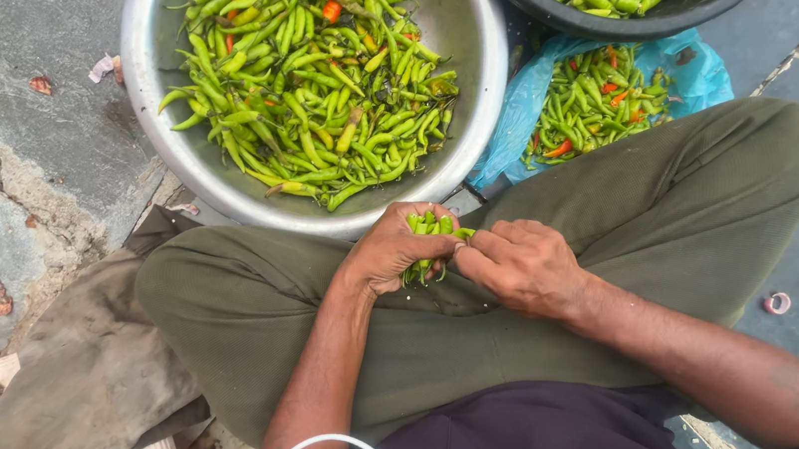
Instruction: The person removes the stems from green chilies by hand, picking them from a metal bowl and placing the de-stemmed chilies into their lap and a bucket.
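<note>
L. hand [395,247] clenched on a bunch of green chillies [431,226], r. hand [520,264] pinching one at stem end; pods likely light, smooth, snap-prone, so hold near stems.

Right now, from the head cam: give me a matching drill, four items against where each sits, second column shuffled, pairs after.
Column 1
1. steel bowl
2. blue plastic bag
3. dark bowl
4. bunch of green chillies

Column 2
A. top edge of view, only partly in frame
B. gripped in the left hand, right hand at its tips
C. on the stone floor ahead of the crossed legs, heaped with chillies
D. spread under loose chillies beside the knee

Pairs: 1-C, 2-D, 3-A, 4-B
</note>
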